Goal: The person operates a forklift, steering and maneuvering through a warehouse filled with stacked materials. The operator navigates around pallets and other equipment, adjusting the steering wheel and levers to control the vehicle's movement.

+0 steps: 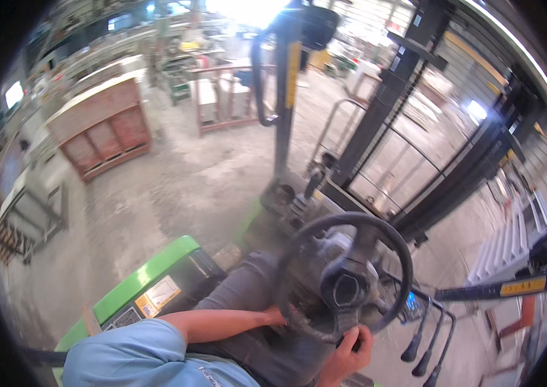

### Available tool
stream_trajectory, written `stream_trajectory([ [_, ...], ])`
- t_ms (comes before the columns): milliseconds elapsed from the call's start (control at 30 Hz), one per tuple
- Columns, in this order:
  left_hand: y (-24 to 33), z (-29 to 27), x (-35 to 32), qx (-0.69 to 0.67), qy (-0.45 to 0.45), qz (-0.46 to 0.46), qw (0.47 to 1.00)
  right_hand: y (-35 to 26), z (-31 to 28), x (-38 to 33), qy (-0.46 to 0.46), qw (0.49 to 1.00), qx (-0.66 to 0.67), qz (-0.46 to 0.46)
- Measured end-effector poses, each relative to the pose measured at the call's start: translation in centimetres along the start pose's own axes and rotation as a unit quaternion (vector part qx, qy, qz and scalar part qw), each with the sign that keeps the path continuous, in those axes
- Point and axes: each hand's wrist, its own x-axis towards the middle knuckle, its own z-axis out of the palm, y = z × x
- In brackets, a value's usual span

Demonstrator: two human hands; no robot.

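Note:
I sit in a green forklift, looking down at its black steering wheel (344, 274). My left hand (280, 316) grips the wheel's lower left rim, the bare forearm reaching across from a light blue sleeve. My right hand (349, 355) is closed on the wheel's lower rim near a knob. Grey trousers cover my lap under the wheel. The black mast (383, 109) rises in front.
Three black control levers (425, 345) stand right of the wheel. The green side panel (151, 274) lies at my left. Ahead on the concrete floor stand a reddish rack (109, 132), a metal frame cart (225, 97) and a grey trolley (34, 206). White racks (512, 238) are at right.

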Motion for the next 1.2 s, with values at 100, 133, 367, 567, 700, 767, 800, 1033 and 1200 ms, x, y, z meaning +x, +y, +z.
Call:
stream_trajectory([
  [100,0.1,-3.3,0.3,-0.043,-0.036,-0.049,0.997,-0.8,1.9,2.5,0.049,0.998,-0.023,0.014],
  [133,-0.3,-4.3,0.6,-0.026,-0.045,-0.066,0.996,-1.2,2.8,3.4,0.064,0.997,-0.016,0.028],
  [367,-4.6,-7.2,5.6,0.017,-0.048,-0.087,0.995,-1.3,8.8,9.4,0.092,0.994,-0.063,0.017],
  [567,-5.8,-9.5,11.9,0.044,-0.059,-0.002,0.997,0.7,13.1,15.8,0.091,0.993,-0.079,0.005],
  [700,-6.6,-10.5,16.4,0.001,-0.046,-0.059,0.997,1.1,16.8,22.1,0.103,0.991,-0.084,-0.018],
  [767,-6.9,-11.2,18.8,0.013,-0.053,-0.064,0.996,1.5,18.9,25.5,0.12,0.987,-0.077,-0.078],
  [800,-7.1,-11.7,20.0,0.012,-0.056,-0.063,0.996,1.8,19.9,27.1,0.126,0.986,-0.082,-0.073],
  [1033,-6.3,-14.5,27.3,-0.003,-0.053,-0.063,0.997,3.1,24.3,35.1,0.103,0.989,-0.091,-0.049],
  [1200,-6.5,-14.4,33.2,0.009,-0.025,-0.025,0.999,4.8,26.7,40.3,0.094,0.989,-0.097,-0.065],
])
